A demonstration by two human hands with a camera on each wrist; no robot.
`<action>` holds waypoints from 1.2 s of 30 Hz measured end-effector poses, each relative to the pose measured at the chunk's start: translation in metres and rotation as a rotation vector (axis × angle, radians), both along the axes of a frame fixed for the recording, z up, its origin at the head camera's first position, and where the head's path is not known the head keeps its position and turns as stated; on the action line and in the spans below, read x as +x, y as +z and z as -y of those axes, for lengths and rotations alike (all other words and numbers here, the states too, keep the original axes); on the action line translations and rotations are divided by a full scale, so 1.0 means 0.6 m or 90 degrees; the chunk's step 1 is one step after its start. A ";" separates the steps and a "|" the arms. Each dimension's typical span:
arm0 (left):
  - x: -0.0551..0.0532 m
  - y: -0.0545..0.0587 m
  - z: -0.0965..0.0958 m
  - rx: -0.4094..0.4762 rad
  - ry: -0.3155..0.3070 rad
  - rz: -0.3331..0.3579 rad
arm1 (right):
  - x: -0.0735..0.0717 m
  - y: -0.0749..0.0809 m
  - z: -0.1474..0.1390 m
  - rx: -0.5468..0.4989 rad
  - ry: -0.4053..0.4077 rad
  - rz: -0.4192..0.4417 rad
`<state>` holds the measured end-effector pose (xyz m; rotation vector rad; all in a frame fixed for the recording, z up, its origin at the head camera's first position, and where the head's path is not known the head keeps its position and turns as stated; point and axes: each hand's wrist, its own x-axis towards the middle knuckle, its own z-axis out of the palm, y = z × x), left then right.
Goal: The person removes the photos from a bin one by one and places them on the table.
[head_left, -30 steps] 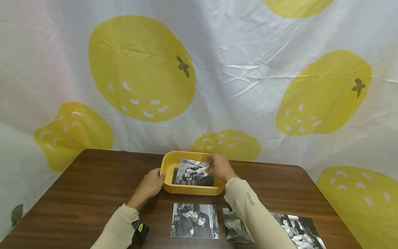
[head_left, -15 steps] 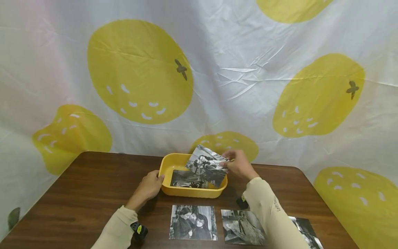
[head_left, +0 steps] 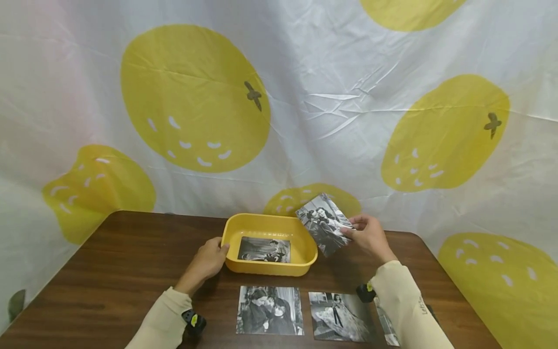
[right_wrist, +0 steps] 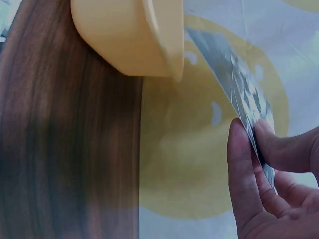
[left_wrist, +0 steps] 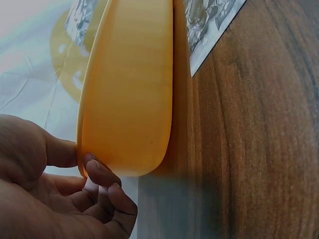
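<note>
Photograph (head_left: 323, 224) hung pinched in the right hand (head_left: 370, 236) beside the tray (head_left: 270, 268) the left hand (head_left: 209, 258) gripped; carrying it seemed the step, next needing a steady pinch.

Tilted black-and-white photo (head_left: 324, 225) aloft beside yellow tray (head_left: 268, 268)
</note>
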<state>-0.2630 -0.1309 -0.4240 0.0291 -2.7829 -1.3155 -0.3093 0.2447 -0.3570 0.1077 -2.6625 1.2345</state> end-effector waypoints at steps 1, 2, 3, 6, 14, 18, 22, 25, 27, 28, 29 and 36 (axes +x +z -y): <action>0.000 0.000 0.000 -0.003 0.002 -0.002 | 0.002 -0.001 -0.003 0.002 -0.011 -0.001; 0.000 0.000 0.000 -0.006 0.003 -0.004 | 0.004 -0.003 -0.007 -0.006 -0.017 0.002; 0.000 0.000 0.000 -0.009 0.004 -0.006 | 0.006 -0.005 -0.009 -0.021 -0.023 0.007; 0.001 0.002 0.000 -0.008 0.004 -0.004 | 0.011 -0.015 -0.015 -0.076 -0.033 0.032; 0.000 0.006 -0.002 -0.003 0.002 0.004 | 0.019 -0.060 -0.019 -0.183 -0.049 0.091; -0.002 0.006 -0.003 0.000 0.001 0.008 | 0.023 -0.082 -0.021 -0.199 -0.066 0.121; -0.003 0.006 -0.002 -0.002 -0.001 0.009 | 0.027 -0.097 -0.024 -0.191 -0.081 0.148; -0.002 0.006 -0.001 -0.005 0.002 0.007 | 0.028 -0.103 -0.027 -0.141 -0.091 0.159; -0.002 0.005 -0.001 -0.007 0.004 0.008 | 0.029 -0.107 -0.029 -0.077 -0.096 0.159; -0.002 0.004 0.000 -0.007 0.006 0.007 | 0.030 -0.109 -0.031 -0.042 -0.097 0.158; -0.001 0.004 0.000 -0.006 0.008 0.007 | 0.030 -0.110 -0.032 -0.008 -0.100 0.158; 0.000 0.003 -0.001 -0.001 0.007 0.014 | 0.037 -0.121 -0.040 0.131 -0.092 0.171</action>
